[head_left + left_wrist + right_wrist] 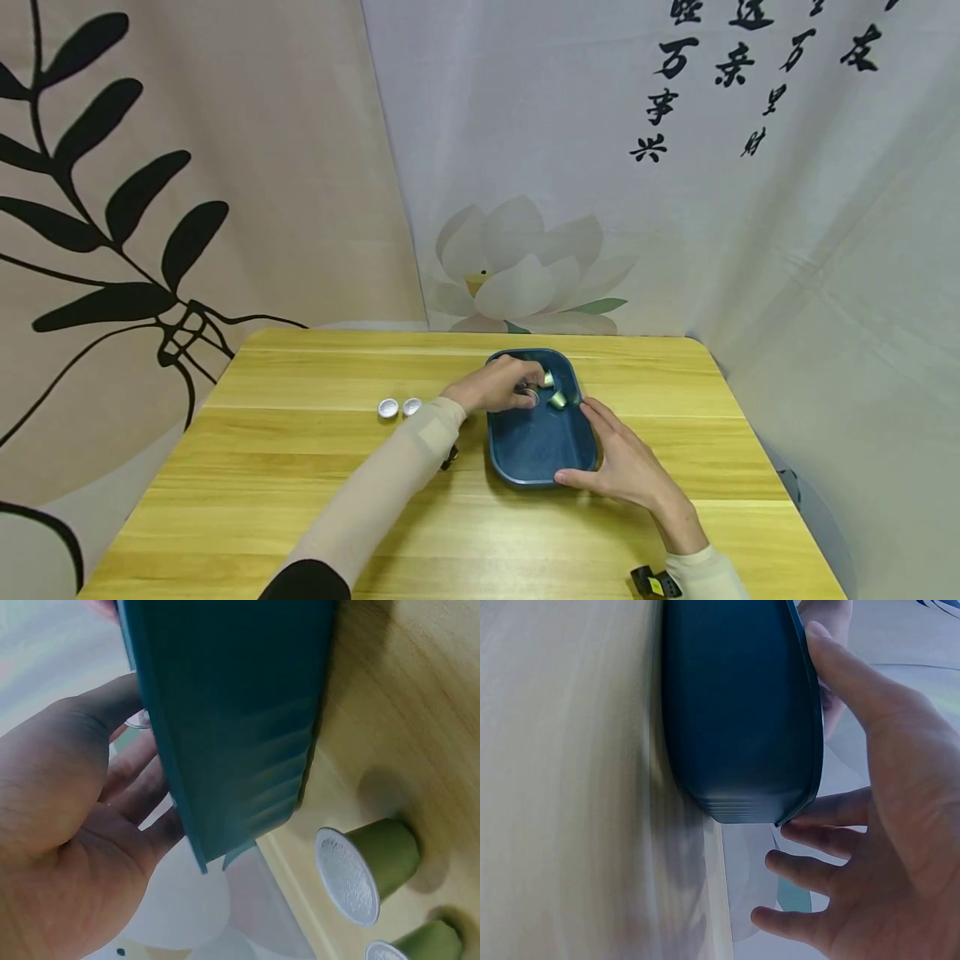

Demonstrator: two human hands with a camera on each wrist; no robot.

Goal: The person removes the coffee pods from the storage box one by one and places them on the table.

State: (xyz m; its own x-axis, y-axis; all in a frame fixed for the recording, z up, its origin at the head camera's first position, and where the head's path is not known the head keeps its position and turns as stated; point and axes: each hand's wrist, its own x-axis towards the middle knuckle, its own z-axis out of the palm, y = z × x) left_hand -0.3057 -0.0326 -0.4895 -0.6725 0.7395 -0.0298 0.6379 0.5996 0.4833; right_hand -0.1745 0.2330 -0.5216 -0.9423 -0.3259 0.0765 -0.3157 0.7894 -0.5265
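Note:
In the head view a dark blue tray stands on the table, with green coffee capsules at its far end. My left hand reaches over the tray's left rim and pinches a silver-lidded coffee capsule between thumb and fingers. In the left wrist view the tray's side hides most of that capsule. My right hand rests against the tray's right side, thumb at the near corner. The right wrist view shows its fingers spread and fairly straight, the thumb touching the rim.
Two green capsules with silver lids stand on the wooden table left of the tray, lids up. Behind the table's far edge hangs a printed cloth.

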